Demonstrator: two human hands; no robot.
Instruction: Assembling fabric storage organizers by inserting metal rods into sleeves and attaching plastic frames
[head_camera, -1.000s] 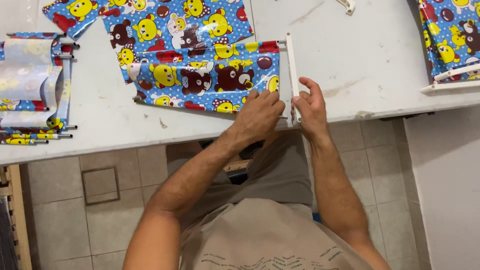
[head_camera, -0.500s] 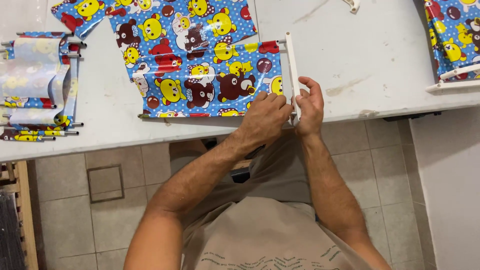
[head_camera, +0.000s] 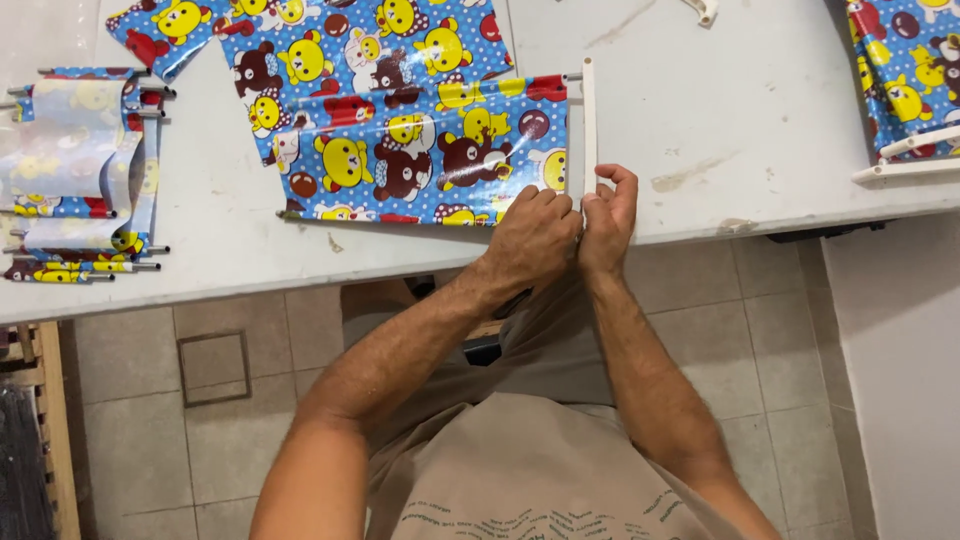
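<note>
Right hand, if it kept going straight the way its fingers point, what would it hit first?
The right hand points up the table along the white bar, which its fingertips already touch; beyond that, bare table, as far as depth shows.

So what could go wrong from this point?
Both hands, left hand and right hand, pinch the near end of the white bar right at the table edge, so a slip could drop it off. The glossy patterned sheet might wrinkle or pull loose from the thin rod.
</note>
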